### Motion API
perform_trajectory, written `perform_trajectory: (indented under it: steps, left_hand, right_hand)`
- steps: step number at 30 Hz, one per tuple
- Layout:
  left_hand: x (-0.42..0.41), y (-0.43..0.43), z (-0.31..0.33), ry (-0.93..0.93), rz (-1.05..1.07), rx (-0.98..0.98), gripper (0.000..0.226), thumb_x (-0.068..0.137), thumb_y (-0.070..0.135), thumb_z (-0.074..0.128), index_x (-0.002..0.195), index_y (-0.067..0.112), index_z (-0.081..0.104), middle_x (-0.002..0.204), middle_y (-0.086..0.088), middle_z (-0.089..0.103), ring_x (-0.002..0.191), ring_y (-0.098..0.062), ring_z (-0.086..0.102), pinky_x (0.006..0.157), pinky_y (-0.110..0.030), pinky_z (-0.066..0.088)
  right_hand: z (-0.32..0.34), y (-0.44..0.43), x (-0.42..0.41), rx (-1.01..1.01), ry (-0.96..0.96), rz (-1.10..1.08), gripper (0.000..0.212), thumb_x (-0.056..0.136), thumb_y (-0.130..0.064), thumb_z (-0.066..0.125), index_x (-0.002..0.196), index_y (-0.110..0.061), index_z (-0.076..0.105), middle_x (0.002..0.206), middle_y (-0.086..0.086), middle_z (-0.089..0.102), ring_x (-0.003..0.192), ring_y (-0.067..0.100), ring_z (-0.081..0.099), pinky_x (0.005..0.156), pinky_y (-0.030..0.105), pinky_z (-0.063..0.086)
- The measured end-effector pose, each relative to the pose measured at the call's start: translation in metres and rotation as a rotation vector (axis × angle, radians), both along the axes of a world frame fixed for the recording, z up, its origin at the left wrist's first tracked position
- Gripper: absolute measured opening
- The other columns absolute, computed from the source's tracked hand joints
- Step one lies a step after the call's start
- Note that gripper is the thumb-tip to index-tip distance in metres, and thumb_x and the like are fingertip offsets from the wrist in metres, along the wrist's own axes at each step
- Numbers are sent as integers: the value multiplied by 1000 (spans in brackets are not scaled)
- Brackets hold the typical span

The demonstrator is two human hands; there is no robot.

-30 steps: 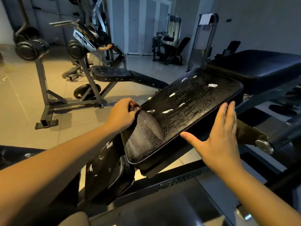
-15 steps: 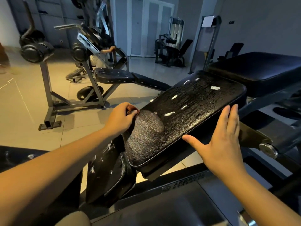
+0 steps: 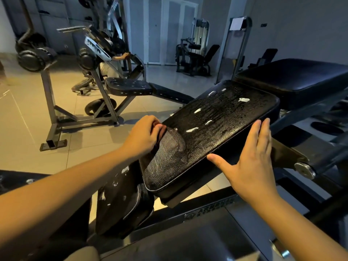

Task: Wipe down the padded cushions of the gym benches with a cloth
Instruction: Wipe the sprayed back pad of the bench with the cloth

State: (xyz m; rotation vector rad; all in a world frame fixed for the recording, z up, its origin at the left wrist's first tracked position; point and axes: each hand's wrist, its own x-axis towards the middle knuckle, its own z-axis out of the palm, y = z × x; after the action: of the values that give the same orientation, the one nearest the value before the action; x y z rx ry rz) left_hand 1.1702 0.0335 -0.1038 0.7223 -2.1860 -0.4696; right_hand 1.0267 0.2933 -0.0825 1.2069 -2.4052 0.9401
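Hands unchanged: left hand (image 3: 145, 132) curls round the cloth (image 3: 160, 127) on the foam-flecked surface (image 3: 227, 117), right hand (image 3: 252, 166) flat against its edge. Another bench (image 3: 130, 87) stands behind.

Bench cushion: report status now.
Left hand grips cloth at left edge of cushion. Right hand open, flat on right side. White streaks unwiped. Nothing blocking.

- Tilted black pad (image 3: 226, 117) on a dark frame (image 3: 207, 210), wet and streaked.
- White foam dabs (image 3: 192, 130) lie across its upper part.
- The near end is duller; a cloth (image 3: 160, 129), mostly hidden, seems pressed at its left edge.
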Motion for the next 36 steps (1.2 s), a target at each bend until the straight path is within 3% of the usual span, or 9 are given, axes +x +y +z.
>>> perform_trajectory:
  steps: [3, 9, 15, 17, 22, 24, 29, 31, 36]
  left_hand:
    - [-14, 21, 13, 18, -10, 17, 14, 101, 28, 60, 105, 15, 61, 103, 1, 58, 100, -19, 55, 81, -25, 34]
    - [39, 77, 8, -39, -461, -182, 22, 95, 23, 66, 116, 14, 65, 112, 5, 63, 105, -8, 59, 92, -19, 46]
    - [19, -18, 6, -88, 81, 53, 7, 93, 18, 71, 98, 15, 66, 97, 1, 62, 104, -27, 61, 81, -29, 37]
    - [4, -9, 12, -36, 112, 70, 9, 93, 21, 71, 99, 16, 67, 100, 1, 64, 106, -26, 61, 85, -34, 42]
    - [31, 83, 20, -27, -434, -133, 21, 92, 18, 72, 113, 14, 70, 110, 4, 66, 107, -12, 62, 95, -25, 49]
    - [48, 80, 12, -62, -513, -171, 21, 93, 16, 70, 113, 10, 69, 109, 2, 65, 104, -10, 61, 93, -21, 49]
    - [32, -7, 3, -57, 21, 53, 14, 92, 18, 73, 103, 11, 69, 104, -6, 69, 104, -28, 63, 92, -43, 48]
    - [23, -6, 3, -2, 45, 87, 15, 92, 20, 72, 104, 12, 70, 105, -5, 69, 105, -27, 62, 92, -41, 47]
    - [31, 90, 9, 40, -378, -156, 19, 95, 21, 69, 113, 15, 67, 108, 3, 64, 103, -13, 60, 92, -27, 47]
  right_hand:
    - [2, 0, 1, 11, 2, -3, 138, 64, -90, 48, 161, -13, -15, 168, 1, -24, 156, 24, -12, 126, 48, 12]
    - [0, 0, -2, 22, 14, 2, 137, 66, -89, 49, 161, -14, -15, 168, 1, -25, 156, 24, -13, 126, 46, 8]
    - [-1, 0, 0, 20, 2, -5, 137, 66, -90, 48, 160, -15, -17, 167, 0, -26, 156, 23, -15, 127, 49, 11]
    - [-1, 0, 0, 22, 7, -6, 137, 65, -90, 47, 160, -15, -17, 167, 1, -26, 156, 23, -14, 127, 50, 10]
    - [-1, -2, 0, 27, 20, -15, 138, 64, -90, 46, 160, -14, -16, 168, 2, -25, 156, 24, -14, 125, 45, 5]
    - [-2, -2, -1, 18, 21, -13, 138, 65, -90, 47, 161, -14, -16, 168, 3, -24, 156, 23, -14, 124, 43, 4]
    - [-3, -1, 1, 17, 13, -15, 137, 66, -90, 48, 161, -14, -15, 168, 3, -23, 156, 24, -13, 127, 47, 8]
    - [-2, -1, 2, 20, 14, -19, 138, 65, -90, 48, 161, -13, -15, 168, 3, -23, 156, 24, -13, 127, 48, 9]
    - [1, -2, 0, 19, 36, -23, 138, 64, -89, 47, 161, -11, -13, 168, 5, -22, 156, 25, -12, 124, 41, 4]
